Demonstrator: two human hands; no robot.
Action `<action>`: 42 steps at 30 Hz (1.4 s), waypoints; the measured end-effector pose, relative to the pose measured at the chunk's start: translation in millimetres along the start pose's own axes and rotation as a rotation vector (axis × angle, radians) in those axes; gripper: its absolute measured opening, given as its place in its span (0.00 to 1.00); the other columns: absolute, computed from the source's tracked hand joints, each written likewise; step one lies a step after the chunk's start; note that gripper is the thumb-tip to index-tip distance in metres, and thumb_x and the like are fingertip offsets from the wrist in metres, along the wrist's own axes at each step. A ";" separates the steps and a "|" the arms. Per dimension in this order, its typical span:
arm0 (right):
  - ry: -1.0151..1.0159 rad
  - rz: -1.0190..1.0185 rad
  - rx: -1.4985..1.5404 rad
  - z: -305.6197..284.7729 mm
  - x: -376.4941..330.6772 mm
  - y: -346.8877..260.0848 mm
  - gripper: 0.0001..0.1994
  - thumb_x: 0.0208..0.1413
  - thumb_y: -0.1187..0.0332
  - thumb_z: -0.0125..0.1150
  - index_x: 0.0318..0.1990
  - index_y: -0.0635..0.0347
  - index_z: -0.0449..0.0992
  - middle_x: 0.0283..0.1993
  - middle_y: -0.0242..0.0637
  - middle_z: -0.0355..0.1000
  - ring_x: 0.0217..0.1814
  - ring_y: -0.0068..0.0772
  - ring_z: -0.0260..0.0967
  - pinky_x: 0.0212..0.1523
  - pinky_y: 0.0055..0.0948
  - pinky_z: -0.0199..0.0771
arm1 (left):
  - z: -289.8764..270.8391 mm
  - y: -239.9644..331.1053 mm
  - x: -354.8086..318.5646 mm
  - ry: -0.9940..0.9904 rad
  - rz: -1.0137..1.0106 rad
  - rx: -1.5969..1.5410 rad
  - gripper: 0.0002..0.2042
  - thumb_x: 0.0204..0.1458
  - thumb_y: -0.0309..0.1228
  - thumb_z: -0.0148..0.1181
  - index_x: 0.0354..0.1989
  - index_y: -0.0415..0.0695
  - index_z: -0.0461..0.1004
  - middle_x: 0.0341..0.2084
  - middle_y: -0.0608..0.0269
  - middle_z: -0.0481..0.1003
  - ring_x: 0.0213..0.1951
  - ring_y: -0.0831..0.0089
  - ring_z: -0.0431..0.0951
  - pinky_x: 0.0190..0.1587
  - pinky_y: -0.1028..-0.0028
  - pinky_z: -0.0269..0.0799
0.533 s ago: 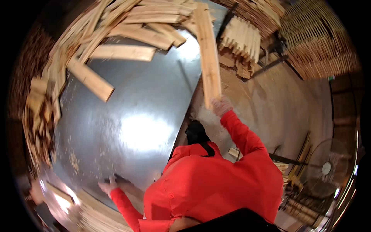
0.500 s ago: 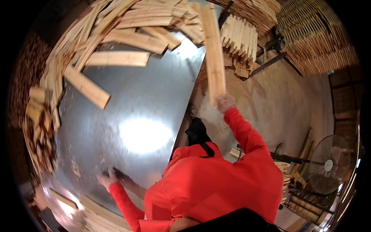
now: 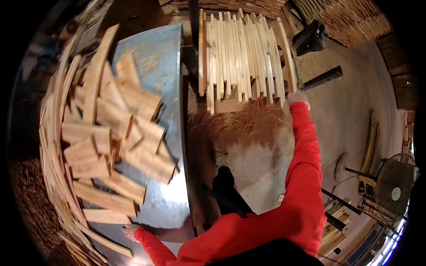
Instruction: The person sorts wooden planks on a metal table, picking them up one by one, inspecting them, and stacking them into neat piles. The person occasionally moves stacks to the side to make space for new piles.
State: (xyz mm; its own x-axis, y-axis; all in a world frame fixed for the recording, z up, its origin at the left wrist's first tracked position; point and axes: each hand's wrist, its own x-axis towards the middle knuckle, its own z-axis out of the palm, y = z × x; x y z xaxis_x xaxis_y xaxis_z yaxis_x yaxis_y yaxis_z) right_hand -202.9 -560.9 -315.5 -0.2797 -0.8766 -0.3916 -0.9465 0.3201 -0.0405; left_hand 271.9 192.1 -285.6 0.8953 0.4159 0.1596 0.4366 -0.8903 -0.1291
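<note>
The right hand [image 3: 298, 98], out at two o'clock on a straightened arm, was closed around the near end of a wooden board [image 3: 288, 55]. That board ran away from the fist toward one o'clock, its narrow edge showing, just beside the right-hand end of a row of boards [image 3: 242, 57] lined up side by side between twelve and one o'clock. Whether the held board touched its neighbours (the angle hid any contact) I could not tell.

The left hand [image 3: 132, 231] was down at seven o'clock, low over the metal table [image 3: 172, 44], close to the ends of the nearest planks; it showed small there — how far its fingers were spread, or whether they gripped anything, I could not tell.

At nine o'clock a loose pile of planks [image 3: 111, 124] sprawled across the tabletop, pieces crossing at many angles, with long thin strips [image 3: 55, 146] curving along its outer side. Reddish sawdust [image 3: 248, 122] covered the floor [image 3: 257, 177] below the row. A dark metal bar [image 3: 323, 78] stuck out at two o'clock, past the right hand — and a fan [image 3: 392, 188] stood between three and four o'clock.
</note>
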 end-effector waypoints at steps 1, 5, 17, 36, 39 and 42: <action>-0.056 0.041 0.016 0.4 32.5 -0.7 0.28 0.58 0.47 0.48 0.56 0.59 0.73 0.58 0.53 0.71 0.59 0.53 0.70 0.57 0.46 0.71 | -4.0 8.4 -1.7 0.008 -0.007 -0.021 0.28 0.63 0.54 0.38 0.62 0.47 0.66 0.61 0.55 0.67 0.62 0.57 0.66 0.62 0.56 0.63; -0.090 0.024 -0.023 7.9 75.6 -17.3 0.31 0.59 0.42 0.46 0.57 0.60 0.72 0.58 0.53 0.70 0.61 0.54 0.68 0.58 0.47 0.69 | -1.7 8.9 10.5 -0.029 0.021 -0.102 0.28 0.64 0.51 0.38 0.63 0.44 0.66 0.59 0.51 0.69 0.61 0.56 0.67 0.62 0.60 0.63; -0.281 -0.283 0.213 66.1 110.8 3.1 0.45 0.59 0.29 0.28 0.61 0.62 0.69 0.59 0.60 0.68 0.66 0.60 0.61 0.63 0.46 0.61 | -5.7 22.0 -4.5 -0.068 -0.123 0.032 0.26 0.64 0.49 0.41 0.61 0.43 0.67 0.56 0.46 0.71 0.58 0.53 0.71 0.60 0.59 0.67; -0.494 -1.441 1.024 40.9 -264.8 -253.8 0.27 0.58 0.67 0.54 0.64 0.71 0.64 0.63 0.50 0.66 0.60 0.39 0.68 0.55 0.31 0.71 | -96.4 -121.7 0.7 0.178 -0.487 -0.137 0.50 0.44 0.55 0.66 0.72 0.48 0.45 0.69 0.48 0.50 0.70 0.50 0.50 0.69 0.54 0.49; -0.409 -2.191 0.500 34.4 -483.5 -312.5 0.25 0.56 0.72 0.57 0.62 0.68 0.67 0.56 0.45 0.71 0.53 0.37 0.71 0.53 0.30 0.71 | -119.9 -203.8 42.1 -0.067 -0.778 -0.002 0.54 0.41 0.61 0.66 0.72 0.50 0.44 0.70 0.48 0.48 0.71 0.50 0.47 0.68 0.46 0.45; -0.442 -2.390 0.415 62.1 -672.6 -323.6 0.24 0.55 0.63 0.64 0.57 0.64 0.73 0.53 0.48 0.75 0.53 0.50 0.73 0.57 0.39 0.71 | -140.7 -296.5 88.7 -0.322 -0.826 0.107 0.56 0.40 0.65 0.64 0.73 0.52 0.42 0.72 0.47 0.44 0.73 0.50 0.43 0.67 0.43 0.43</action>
State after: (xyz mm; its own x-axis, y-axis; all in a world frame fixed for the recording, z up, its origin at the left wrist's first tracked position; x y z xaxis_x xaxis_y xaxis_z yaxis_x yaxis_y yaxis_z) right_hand 301.5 -52.6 -96.1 0.8005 0.3641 0.4762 0.5960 -0.5673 -0.5682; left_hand 209.4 466.9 -95.5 0.2660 0.9632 -0.0387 0.9448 -0.2684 -0.1877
